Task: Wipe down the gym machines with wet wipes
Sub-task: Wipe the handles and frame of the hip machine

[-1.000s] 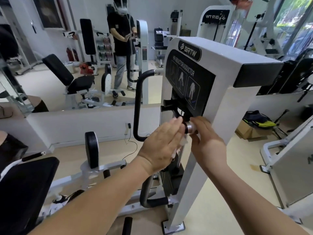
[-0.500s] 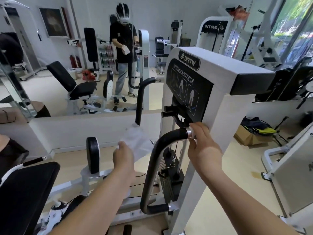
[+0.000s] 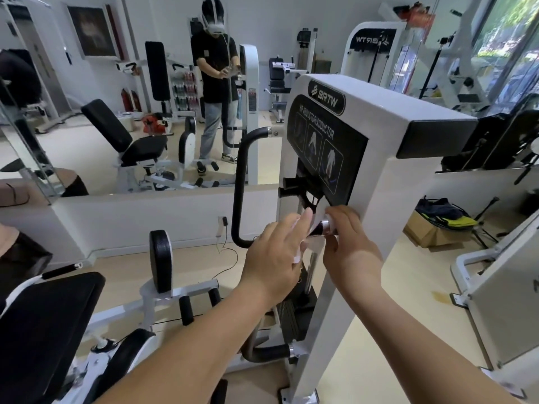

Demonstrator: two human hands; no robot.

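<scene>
The white hip adductor machine [image 3: 379, 118] stands in front of me. My left hand [image 3: 274, 255] holds a white wet wipe [image 3: 297, 258] against the top of the near black handle, covering that part of the bar. Only small bits of the wipe show under the hand. My right hand [image 3: 350, 246] grips the chrome end of that handle [image 3: 326, 227], where it meets the tower. The handle's lower end [image 3: 271, 352] shows below my left arm. A second black handle [image 3: 239, 185] curves on the far side.
The machine's black seat pad [image 3: 43, 325] and knee pads [image 3: 160, 258] lie at lower left. A wall mirror [image 3: 145, 112] behind reflects a person and other machines. A cardboard box [image 3: 431, 231] sits on the floor to the right, next to another white machine [image 3: 501, 301].
Half a second ago my left hand was off the handle, lower left, with the wipe hanging. It has moved back up onto the handle's top beside my right hand.
</scene>
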